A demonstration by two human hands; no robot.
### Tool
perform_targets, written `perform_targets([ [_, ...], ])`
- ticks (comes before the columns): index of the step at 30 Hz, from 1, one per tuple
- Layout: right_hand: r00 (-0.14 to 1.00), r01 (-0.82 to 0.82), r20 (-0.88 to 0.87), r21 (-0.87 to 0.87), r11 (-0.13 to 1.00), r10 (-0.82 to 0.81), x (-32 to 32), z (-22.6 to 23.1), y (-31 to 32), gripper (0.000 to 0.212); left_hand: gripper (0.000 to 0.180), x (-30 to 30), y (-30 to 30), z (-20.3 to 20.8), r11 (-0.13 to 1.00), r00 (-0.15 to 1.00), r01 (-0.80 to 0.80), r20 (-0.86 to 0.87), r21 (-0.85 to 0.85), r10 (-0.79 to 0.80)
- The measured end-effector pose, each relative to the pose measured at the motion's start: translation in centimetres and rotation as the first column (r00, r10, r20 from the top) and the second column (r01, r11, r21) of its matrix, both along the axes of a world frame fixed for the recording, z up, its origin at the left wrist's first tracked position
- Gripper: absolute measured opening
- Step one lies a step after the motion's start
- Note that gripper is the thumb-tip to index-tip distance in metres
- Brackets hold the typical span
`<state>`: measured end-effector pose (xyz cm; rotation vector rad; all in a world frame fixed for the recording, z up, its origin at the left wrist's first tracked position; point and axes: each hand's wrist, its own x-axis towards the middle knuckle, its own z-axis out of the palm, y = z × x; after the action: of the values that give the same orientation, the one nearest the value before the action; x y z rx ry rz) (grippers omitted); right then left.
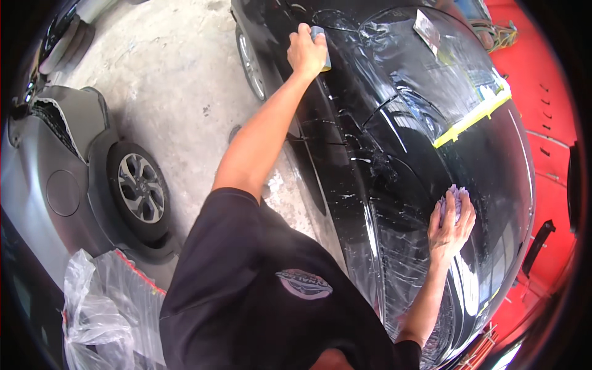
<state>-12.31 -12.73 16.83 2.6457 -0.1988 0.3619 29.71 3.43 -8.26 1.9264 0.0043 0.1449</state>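
My left hand (304, 54) reaches far forward, closed round a small blue-grey block (325, 57) with a yellowish lower edge. The block is at the dark side of a glossy black car (345, 185); its exact kind is partly hidden by my fingers. My right hand (453, 229), nearer to me, presses a crumpled lilac cloth (457, 200) against the car's smooth upper surface. Wet-looking streaks and pale marks lie on the black paint between my hands. Clear plastic film (425, 74) covers the glass ahead, edged by a strip of yellow masking tape (473, 118).
A grey car with a spoked wheel (140, 188) stands at the left, bunched clear plastic (102, 320) hanging beside it. Pale concrete floor (179, 74) separates the two cars. Red cabinets (546, 117) line the right. Coiled hoses or cables (498, 36) hang at the far right.
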Motion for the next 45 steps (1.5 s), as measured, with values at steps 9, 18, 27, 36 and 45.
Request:
perform_targets([
  [9,1.0,0.01,-0.005,-0.015,1.0,-0.01,-0.2,0.1,0.0,0.05,0.032,-9.1,-1.0,1.2,0.967,0.942,0.255,0.219,0.018,-0.253],
  [18,0.999,0.025,-0.02,0.002,1.0,-0.025,0.5,0.6,0.8,0.047,0.036,-15.8,-1.1,3.1,0.967,0.941,0.255,0.222,0.032,-0.255],
  [27,1.0,0.001,-0.01,0.019,1.0,-0.001,0.2,0.6,0.8,0.05,0.03,-10.5,-0.6,2.7,0.986,0.971,0.157,0.171,0.054,-0.164],
  [36,1.0,-0.01,0.018,-0.008,1.0,0.01,0.1,0.3,0.7,0.048,0.031,-6.3,0.6,1.1,0.973,0.978,0.139,0.126,0.183,-0.163],
  [45,1.0,-0.011,0.016,-0.019,1.0,0.011,-0.5,0.3,0.5,0.051,0.037,-14.4,-1.0,3.0,0.949,0.893,0.297,0.322,0.103,-0.315],
])
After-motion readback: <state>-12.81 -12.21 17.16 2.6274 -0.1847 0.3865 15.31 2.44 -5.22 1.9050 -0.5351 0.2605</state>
